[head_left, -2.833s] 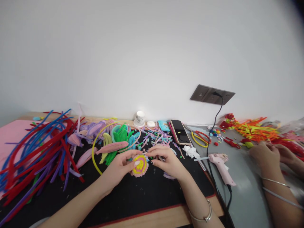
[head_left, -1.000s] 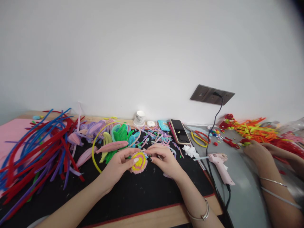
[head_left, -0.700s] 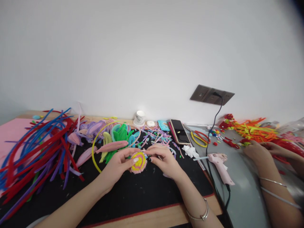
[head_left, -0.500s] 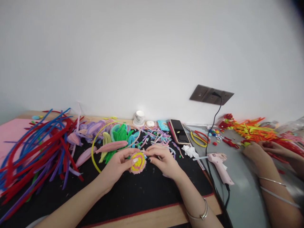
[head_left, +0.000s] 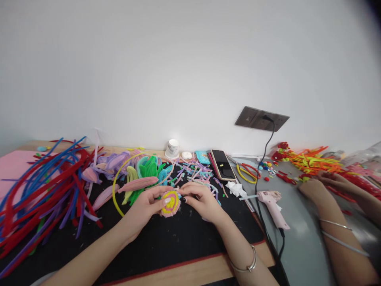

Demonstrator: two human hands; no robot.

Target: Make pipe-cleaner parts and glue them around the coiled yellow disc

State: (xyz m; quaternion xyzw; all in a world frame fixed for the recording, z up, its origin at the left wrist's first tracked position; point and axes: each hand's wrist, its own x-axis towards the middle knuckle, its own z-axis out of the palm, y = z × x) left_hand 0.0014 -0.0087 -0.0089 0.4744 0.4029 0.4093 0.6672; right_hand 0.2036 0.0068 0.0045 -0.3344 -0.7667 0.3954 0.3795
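Observation:
My left hand (head_left: 148, 206) is closed on a round fuzzy disc (head_left: 170, 204) coiled from yellow and pink pipe cleaners, thumb flat on its face. At the disc's right edge, my right hand (head_left: 200, 200) pinches with thumb and fingers; whether it grips the rim or a small end there is too small to make out. Both hands hover low over the black mat (head_left: 178, 246). Behind them lie green looped pipe-cleaner leaves (head_left: 149, 169) and a long pink petal (head_left: 138, 184). Short pastel pipe-cleaner pieces (head_left: 196, 171) are scattered past my right hand.
Red, blue and purple pipe cleaners (head_left: 56, 186) pile up at left. A phone (head_left: 223, 163), crumpled tissue (head_left: 236, 188) and pink glue gun (head_left: 273, 206) with its cord (head_left: 262, 159) lie right. A paper cup (head_left: 172, 147) stands by the wall. A co-worker's hands (head_left: 315, 194) work at far right.
The whole view has shifted slightly, so things appear a little further left. Both my hands keep nearly the same grip at the disc.

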